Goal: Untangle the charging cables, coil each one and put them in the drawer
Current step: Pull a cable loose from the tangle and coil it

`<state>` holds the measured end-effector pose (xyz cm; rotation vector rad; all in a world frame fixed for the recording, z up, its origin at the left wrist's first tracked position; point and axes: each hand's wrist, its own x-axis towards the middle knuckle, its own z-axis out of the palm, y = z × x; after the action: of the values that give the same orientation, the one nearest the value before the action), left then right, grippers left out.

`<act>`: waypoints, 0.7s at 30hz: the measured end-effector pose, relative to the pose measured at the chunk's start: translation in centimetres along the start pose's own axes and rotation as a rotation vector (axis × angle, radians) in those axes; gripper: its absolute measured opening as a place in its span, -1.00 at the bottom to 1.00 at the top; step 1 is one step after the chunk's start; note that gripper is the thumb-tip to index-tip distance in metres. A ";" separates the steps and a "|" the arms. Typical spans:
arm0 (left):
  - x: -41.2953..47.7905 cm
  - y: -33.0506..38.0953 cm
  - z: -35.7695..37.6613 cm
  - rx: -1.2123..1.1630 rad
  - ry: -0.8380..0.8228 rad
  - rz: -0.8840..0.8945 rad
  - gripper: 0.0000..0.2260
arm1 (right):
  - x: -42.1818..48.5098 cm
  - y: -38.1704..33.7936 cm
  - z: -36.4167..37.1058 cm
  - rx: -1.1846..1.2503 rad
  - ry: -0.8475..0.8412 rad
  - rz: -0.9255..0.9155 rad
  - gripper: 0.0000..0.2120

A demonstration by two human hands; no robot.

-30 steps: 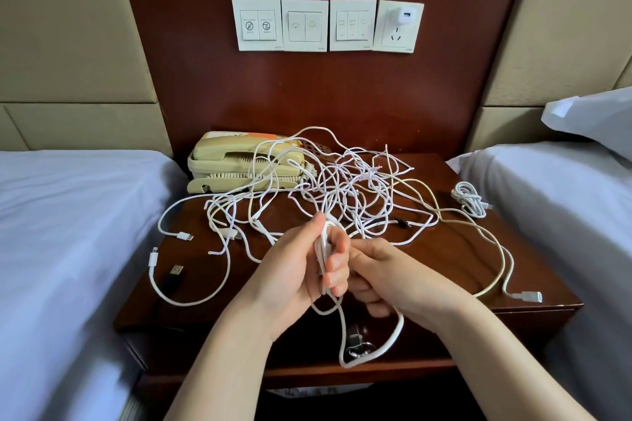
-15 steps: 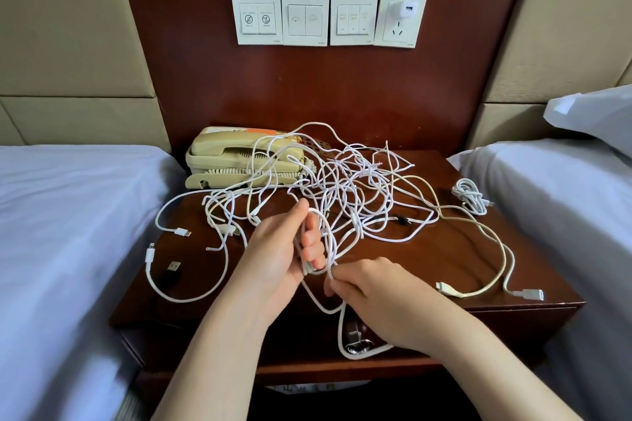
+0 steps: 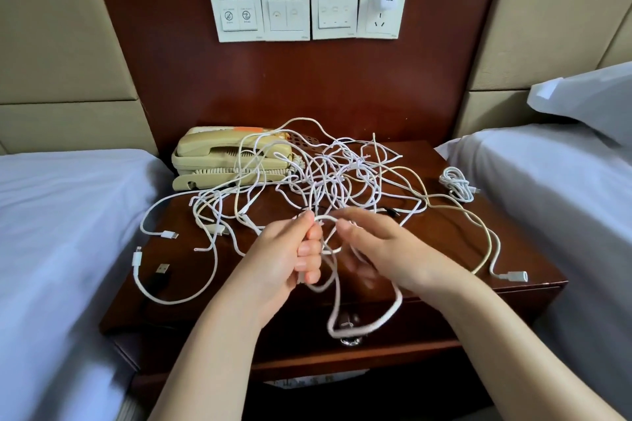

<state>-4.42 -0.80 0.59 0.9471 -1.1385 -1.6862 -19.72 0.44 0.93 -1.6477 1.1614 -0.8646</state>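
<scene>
Charging cables [image 3: 342, 178] lie mostly tangled on the nightstand [image 3: 444, 239], one coil [image 3: 456, 183] set aside, drawer [image 3: 424, 331] closed, while the left hand [image 3: 287, 260] grips loops [image 3: 321, 249]; hold of the right hand [image 3: 386, 249] unclear.

The right hand [image 3: 383, 249] is blurred about its lower fingers, so I can't tell whether it grips the white cable [image 3: 376, 319]. That cable's hanging loop covers part of the drawer pull [image 3: 347, 340], and the tangle [image 3: 342, 174] hides the right end of the telephone [image 3: 212, 161].
</scene>
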 end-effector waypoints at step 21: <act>-1.1 -0.1 1.2 -0.256 -0.170 -0.026 -0.72 | 0.7 1.7 0.4 -0.203 0.056 -0.169 -0.68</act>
<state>-5.12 0.60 1.00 0.6715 -0.9915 -1.9097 -19.69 -0.32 -0.75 -1.9195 1.1927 -0.9281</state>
